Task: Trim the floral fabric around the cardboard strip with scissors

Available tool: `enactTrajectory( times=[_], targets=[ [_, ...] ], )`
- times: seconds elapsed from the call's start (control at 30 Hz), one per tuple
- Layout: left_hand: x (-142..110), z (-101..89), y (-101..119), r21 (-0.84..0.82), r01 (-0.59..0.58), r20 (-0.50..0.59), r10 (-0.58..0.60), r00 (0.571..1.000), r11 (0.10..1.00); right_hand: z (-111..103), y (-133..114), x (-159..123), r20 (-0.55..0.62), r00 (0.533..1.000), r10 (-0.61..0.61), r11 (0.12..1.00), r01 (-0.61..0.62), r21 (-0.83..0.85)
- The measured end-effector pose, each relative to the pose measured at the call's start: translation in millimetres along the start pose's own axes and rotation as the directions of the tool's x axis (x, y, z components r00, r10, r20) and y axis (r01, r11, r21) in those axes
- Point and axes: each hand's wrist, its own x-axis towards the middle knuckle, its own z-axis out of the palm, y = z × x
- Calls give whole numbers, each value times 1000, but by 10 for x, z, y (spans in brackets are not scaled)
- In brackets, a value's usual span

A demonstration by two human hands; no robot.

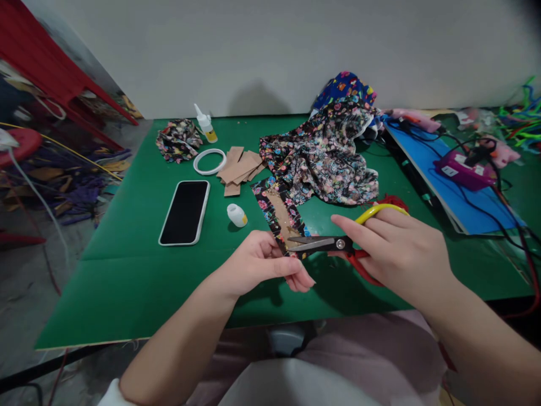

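Observation:
My left hand pinches the near end of a narrow strip of black floral fabric with a brown card backing, held above the green table. My right hand grips scissors with one yellow and one red handle loop. Their blades point left and meet the strip right beside my left fingers. The strip runs away from me toward a heap of the same floral cloth.
A phone lies face up at left, a small white cap beside it. Behind are brown card pieces, a white tape ring, a glue bottle and a small fabric bundle. A blue board with cables is right.

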Motion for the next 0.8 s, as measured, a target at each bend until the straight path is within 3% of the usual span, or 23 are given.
enactTrajectory(
  times=[0.1,0.2,0.23,0.3,0.33,0.37,0.43,0.53,0.63,0.8],
  targets=[
    [-5,-1,4,33,10,-16,-10,1000,999,38,-10,-38,-30,998,54,998,-53,26],
    [0,2,1,70,23,-39,-20,999,997,86,-15,-83,-41,950,311,934,-297,200],
    [5,5,-4,83,35,-45,-31,998,996,99,-16,-84,-33,894,447,856,-416,307],
    [18,14,-18,117,70,-45,-65,997,991,115,-20,-45,18,731,682,604,-577,550],
    [25,18,-28,139,94,-37,-90,995,986,117,-26,-4,53,652,756,462,-589,664],
    [31,22,-38,165,119,-22,-117,993,979,116,-34,49,86,610,788,349,-556,755],
    [40,26,-56,231,160,27,-170,985,960,111,-59,169,125,601,790,190,-433,881],
    [43,24,-65,374,187,130,-251,959,909,117,-107,313,226,671,706,41,-358,933],
    [48,19,-45,488,165,206,-297,932,857,146,-154,350,296,700,650,-23,-372,928],
    [73,9,-4,510,155,202,-293,934,846,199,-162,266,352,665,659,-75,-407,910]
  ],
)
